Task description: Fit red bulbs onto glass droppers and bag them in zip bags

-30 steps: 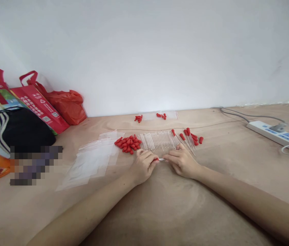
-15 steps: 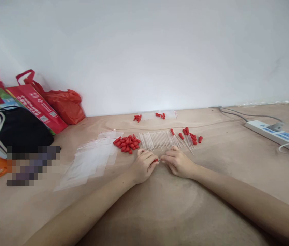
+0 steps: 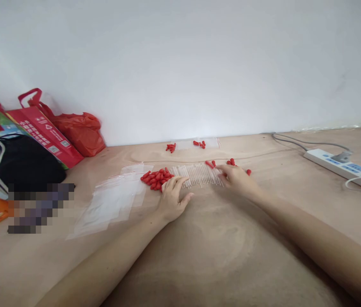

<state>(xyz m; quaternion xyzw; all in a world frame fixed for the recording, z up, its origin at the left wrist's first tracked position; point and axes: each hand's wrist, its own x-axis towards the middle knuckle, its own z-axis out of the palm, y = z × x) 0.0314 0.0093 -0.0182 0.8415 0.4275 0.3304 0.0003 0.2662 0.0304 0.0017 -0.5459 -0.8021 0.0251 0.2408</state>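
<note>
Left hand (image 3: 170, 202) held palm down over the worktop (image 3: 218, 251), fingers (image 3: 177, 182) reaching forward and slightly spread, thumb well apart from them. No thing visible in the gap between thumb and fingers. Just beside and partly behind those fingers: the heap of red bulbs (image 3: 156, 177), with its near right edge hidden by the hand. Also next to the same fingertips, toward the right: the left part of the row of clear thin tubes (image 3: 197, 172), laid side by side and pointing away across the worktop.

Right hand (image 3: 239, 180) at the right end of that row, fingers reaching left and curled together at the tips. Impossible to tell pinching from mere touching there, owing to blur and overlap. Just beyond the fingertips, to the left: a pair of red bulbs (image 3: 213, 163), close together at the row's far right corner. Behind the right hand, partly covered: more red bulbs (image 3: 231, 162), with one at its right edge.

Left of the heap: overlapping flat clear bags (image 3: 111, 202). Near the wall (image 3: 180, 68), well apart from both hands: two small red clusters (image 3: 199, 144) at a clear bag. Far right: a white power strip (image 3: 330, 160).
</note>
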